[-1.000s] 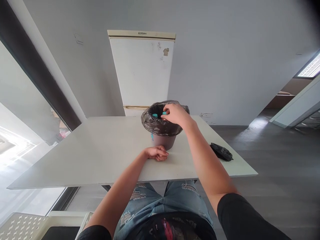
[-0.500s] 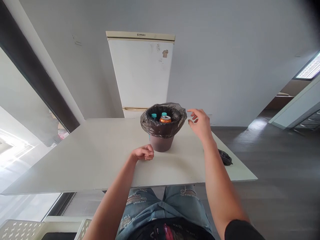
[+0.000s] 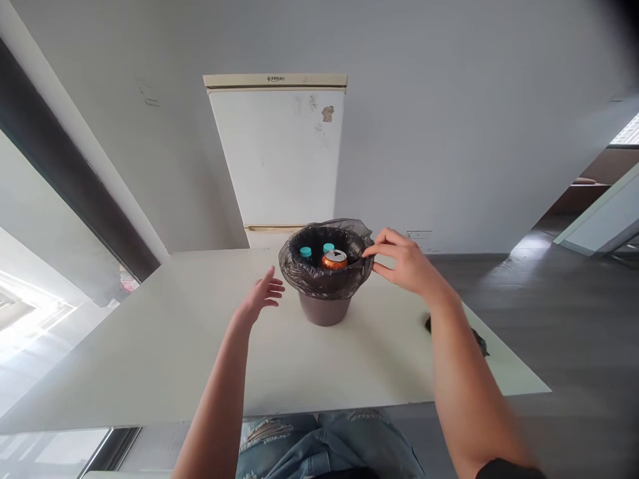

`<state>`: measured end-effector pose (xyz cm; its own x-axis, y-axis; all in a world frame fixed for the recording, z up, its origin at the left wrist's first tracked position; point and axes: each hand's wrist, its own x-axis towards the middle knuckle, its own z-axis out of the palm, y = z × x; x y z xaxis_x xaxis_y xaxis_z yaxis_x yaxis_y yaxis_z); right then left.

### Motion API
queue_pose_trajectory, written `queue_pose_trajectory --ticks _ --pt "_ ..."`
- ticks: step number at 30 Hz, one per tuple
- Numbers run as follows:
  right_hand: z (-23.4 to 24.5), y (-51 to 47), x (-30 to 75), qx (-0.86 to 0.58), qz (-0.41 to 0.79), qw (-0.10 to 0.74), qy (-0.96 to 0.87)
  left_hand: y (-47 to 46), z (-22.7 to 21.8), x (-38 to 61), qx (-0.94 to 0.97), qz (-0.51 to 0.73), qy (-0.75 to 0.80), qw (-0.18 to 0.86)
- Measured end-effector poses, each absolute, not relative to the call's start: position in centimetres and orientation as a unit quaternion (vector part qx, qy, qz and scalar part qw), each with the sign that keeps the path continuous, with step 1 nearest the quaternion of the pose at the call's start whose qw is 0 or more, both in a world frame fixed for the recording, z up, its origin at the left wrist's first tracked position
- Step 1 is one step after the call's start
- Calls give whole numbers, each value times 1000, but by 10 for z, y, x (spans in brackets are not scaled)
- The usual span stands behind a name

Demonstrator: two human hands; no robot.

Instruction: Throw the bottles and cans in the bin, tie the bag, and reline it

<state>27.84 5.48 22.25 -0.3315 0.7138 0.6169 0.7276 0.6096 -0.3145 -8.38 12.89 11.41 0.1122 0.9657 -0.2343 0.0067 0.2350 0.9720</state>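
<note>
A small brown trash bin (image 3: 325,311) stands upright on the white table, lined with a thin black plastic bag (image 3: 324,283) folded out over its rim. Inside it are an orange drink can (image 3: 334,259) and two bottles with teal caps (image 3: 305,252). My right hand (image 3: 402,258) reaches the right edge of the bag; index finger and thumb are apart, and the fingertips touch the plastic. To the left of the bin, my left hand (image 3: 261,293) hovers with fingers spread, near the bag's edge but not touching it.
The white table (image 3: 174,332) runs out to both sides. A dark plastic bundle (image 3: 482,343) lies near its right edge, partly hidden by my right forearm. Behind the table stand a white fridge (image 3: 279,153) and a grey wall (image 3: 449,133).
My left hand has opened from a curled fist and lifted off the table beside the bin. My right hand has closed the gap to the bag's right edge. The view has shifted slightly.
</note>
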Motion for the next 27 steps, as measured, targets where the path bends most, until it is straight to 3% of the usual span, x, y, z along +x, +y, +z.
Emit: queue_pose_trajectory --ticks 3,7,13,19,23,27 --pt "254 57 284 -437 18 317 -841 136 149 -84 568 322 473 592" --pt "283 57 285 -407 58 277 -869 146 192 -86 586 379 361 618" --pt "286 65 291 -296 109 343 -885 144 234 -99 503 561 306 582" --pt "264 90 319 -256 105 466 -840 145 264 -108 525 610 325 497" --pt "256 104 334 -204 128 489 -839 144 273 -111 536 647 342 421" --pt "247 119 348 -350 132 513 -772 156 264 -124 525 680 338 385"
